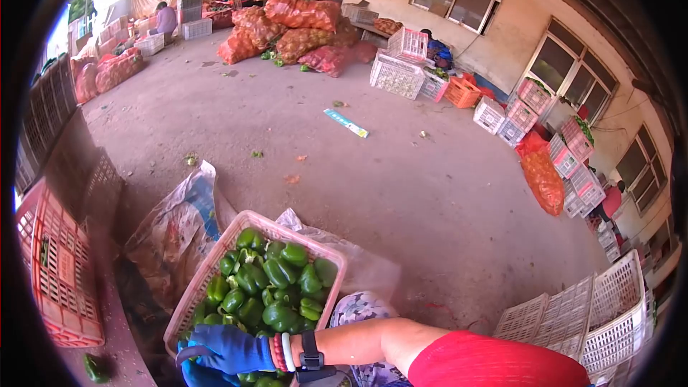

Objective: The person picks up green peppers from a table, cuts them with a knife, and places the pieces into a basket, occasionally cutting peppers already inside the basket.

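A pink plastic crate point(335, 272) full of green bell peppers point(251, 278) stands low in front of me. My right hand point(233, 347), in a blue glove, reaches across its near left corner with the fingers curled. A dark curved thing point(192, 352) shows at the fingertips; what the hand holds is hidden. Just below, at the bottom edge, more blue glove shows, apparently my left hand point(204, 374), mostly covered, its fingers unreadable. The right arm has a red sleeve, bracelets and a black wristband.
Red crate point(66, 272) at left, a loose pepper point(96, 368) beside it. Plastic sheeting point(175, 229) lies behind the pepper crate. White crates point(609, 308) stand at lower right. Filled net sacks point(301, 25) and stacked crates point(398, 75) line the back. A person point(165, 20) sits far left, others at right.
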The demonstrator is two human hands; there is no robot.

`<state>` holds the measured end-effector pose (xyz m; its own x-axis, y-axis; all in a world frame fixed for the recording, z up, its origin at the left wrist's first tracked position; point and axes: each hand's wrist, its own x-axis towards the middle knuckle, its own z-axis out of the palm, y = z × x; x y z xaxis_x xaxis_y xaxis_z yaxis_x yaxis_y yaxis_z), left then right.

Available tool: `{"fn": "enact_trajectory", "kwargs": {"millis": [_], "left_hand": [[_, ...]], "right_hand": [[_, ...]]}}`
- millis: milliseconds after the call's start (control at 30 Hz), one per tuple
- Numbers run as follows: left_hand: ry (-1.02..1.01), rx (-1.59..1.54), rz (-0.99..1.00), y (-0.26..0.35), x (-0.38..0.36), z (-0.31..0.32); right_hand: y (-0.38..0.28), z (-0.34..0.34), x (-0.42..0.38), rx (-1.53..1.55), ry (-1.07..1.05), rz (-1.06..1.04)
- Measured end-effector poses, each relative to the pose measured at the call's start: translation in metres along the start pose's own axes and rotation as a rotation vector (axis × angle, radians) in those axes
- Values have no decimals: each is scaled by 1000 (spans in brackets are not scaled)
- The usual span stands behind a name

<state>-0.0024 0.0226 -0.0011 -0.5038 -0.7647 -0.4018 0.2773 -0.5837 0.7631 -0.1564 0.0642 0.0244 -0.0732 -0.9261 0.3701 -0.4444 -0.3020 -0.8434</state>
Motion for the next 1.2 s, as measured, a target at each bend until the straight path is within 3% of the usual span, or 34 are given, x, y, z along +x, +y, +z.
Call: {"fn": "enact_trajectory", "kwargs": {"millis": [67,100,133,200,233,433,533,633,667,733,767,800,833,867,900,933,967,1000,1033,1067,1133,1167,1200], "left_hand": [[117,8,-22,-7,2,2],[32,70,-6,-3,4,9],[219,189,-1,-2,-11,24],[252,249,123,-4,-11,36],[248,519,225,11,-24,54],[174,719,346,24,-35,43],[113,823,469,17,-32,36],[2,1126,720,11,-23,14],[19,1138,656,22,-33,22],[61,1156,537,39,-56,36],[31,1413,898,18,-45,-12],[84,1377,715,37,-67,-6],[141,1191,677,54,-85,-2],[225,833,347,66,-106,-9],[334,732,429,68,-127,-17],[369,722,427,75,-154,-38],[410,752,308,68,-211,-123],[445,783,187,79,-266,-161],[1000,632,266,37,-313,-174],[1116,863,-151,47,-354,-146],[926,1152,-611,30,-431,-150],[814,1364,-719,18,-451,-167],[929,1375,-582,10,-457,-174]], "right_hand": [[3,0,1,-53,-59,20],[10,8,-1,-38,-24,95],[18,19,-3,-22,10,169],[23,29,-3,51,42,276],[21,28,0,107,38,313],[46,55,-9,354,128,406],[-1,-6,2,752,-219,775],[-1,-12,1,791,-267,735],[-11,-27,3,793,-300,754],[-10,-52,15,780,-201,544],[14,-50,19,816,-32,608],[49,-52,27,963,145,739],[70,-62,31,918,363,799],[84,-76,25,948,494,830],[98,-87,15,907,532,792],[108,-101,-4,170,286,472],[117,-135,-7,-200,210,266],[102,-114,-1,132,166,357],[98,-128,-2,600,217,531],[99,-135,-3,1042,279,711],[116,-131,-1,1396,243,853],[125,-124,6,1325,114,869],[125,-96,14,1406,90,841]]}}
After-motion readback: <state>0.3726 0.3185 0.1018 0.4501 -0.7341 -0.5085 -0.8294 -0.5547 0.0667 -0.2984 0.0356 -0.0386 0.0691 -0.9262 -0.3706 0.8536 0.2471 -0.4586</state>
